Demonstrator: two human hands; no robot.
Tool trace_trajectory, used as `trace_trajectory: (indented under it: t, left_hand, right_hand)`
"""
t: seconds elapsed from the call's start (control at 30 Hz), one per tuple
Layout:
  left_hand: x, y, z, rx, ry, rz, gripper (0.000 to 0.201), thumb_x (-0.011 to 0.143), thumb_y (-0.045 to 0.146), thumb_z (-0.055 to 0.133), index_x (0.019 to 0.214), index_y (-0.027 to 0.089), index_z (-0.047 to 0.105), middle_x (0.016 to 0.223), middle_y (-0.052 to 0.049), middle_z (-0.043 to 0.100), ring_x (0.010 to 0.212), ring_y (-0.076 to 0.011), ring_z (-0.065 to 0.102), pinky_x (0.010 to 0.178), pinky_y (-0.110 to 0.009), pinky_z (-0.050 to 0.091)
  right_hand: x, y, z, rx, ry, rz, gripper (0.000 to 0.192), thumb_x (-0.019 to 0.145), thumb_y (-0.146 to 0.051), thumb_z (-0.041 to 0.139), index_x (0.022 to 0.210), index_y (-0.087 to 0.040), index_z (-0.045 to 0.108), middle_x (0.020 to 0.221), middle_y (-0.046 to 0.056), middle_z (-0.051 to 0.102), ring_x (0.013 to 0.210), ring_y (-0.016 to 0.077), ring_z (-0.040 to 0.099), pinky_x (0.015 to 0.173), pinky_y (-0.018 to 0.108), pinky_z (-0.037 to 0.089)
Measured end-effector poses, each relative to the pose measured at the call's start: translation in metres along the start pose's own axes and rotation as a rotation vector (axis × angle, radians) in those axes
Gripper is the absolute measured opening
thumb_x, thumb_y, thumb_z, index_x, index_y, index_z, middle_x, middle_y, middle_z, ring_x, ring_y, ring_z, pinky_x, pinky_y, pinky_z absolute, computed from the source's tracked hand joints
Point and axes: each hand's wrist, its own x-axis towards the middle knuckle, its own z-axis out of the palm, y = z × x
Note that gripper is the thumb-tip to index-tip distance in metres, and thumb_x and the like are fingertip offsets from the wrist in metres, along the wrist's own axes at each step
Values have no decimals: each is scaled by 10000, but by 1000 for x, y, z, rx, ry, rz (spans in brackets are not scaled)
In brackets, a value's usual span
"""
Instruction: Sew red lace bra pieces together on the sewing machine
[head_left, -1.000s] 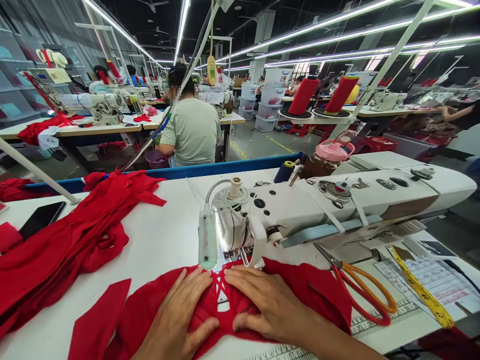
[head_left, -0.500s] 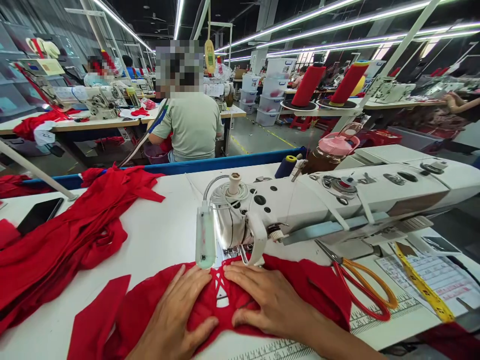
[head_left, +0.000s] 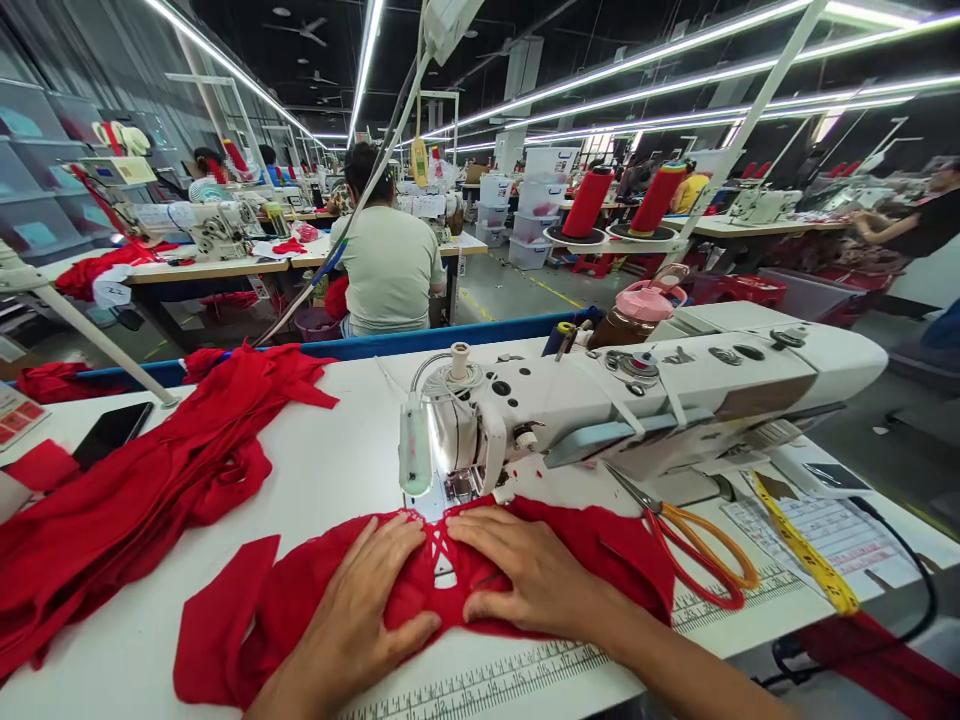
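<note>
1. Two hands flat on one piece of red fabric (head_left: 570,560), spread on the white table (head_left: 337,470) just in front of the sewing machine (head_left: 637,395), its front edge under the needle area.
2. Likely light, limp and stretchy, judging by the folds and the lacy cut-out between the hands; prone to bunching and sliding on the smooth tabletop.
3. Best controlled by flat palm pressure on either side of the seam line, close to the presser foot, rather than by pinching an edge.
4. Left hand (head_left: 352,620): fingers extended and slightly spread, pressing down on the cloth to the left of the cut-out, thumb angled toward the centre; nothing gripped.
5. Right hand (head_left: 532,575): fingers extended, close together, tips pointing left toward the needle, thumb tucked near the cloth edge; likewise pressing, not clasping.
6. Nearby, well apart from the hands: orange-handled scissors (head_left: 694,545) to the right, a yellow tape measure (head_left: 806,550) beyond them, and a heap of red cloth (head_left: 142,490) on the left with a dark phone (head_left: 112,433) beside it.
</note>
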Motion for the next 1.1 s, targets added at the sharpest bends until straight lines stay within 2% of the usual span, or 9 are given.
trace_trajectory:
  t: [0.2,0.9,1.1]
  left_hand:
    - [-2,-1,2,10,-34,-15,743,914,482,674,1536,262,332,1538,-98,512,1411,-320,493,1151,-619,404]
    - [-1,-3,2,17,-78,-29,695,917,483,659,1507,242,381,1524,-112,527,1408,-333,495,1140,-635,407]
    - [-3,-4,4,-1,-61,-28,749,910,471,676,1540,266,328,1547,-104,501,1423,-325,477,1164,-619,388]
  right_hand:
    - [1,0,-4,26,-44,2,804,782,-588,816,1444,-235,527,1459,69,590,1374,303,488,1081,455,471]
    - [0,3,-3,34,-63,2,807,795,-592,800,1460,-235,516,1496,66,553,1398,293,465,1113,476,440]
    - [0,0,-5,37,-77,26,816,788,-593,805,1464,-240,514,1498,59,552,1403,300,456,1114,481,437]
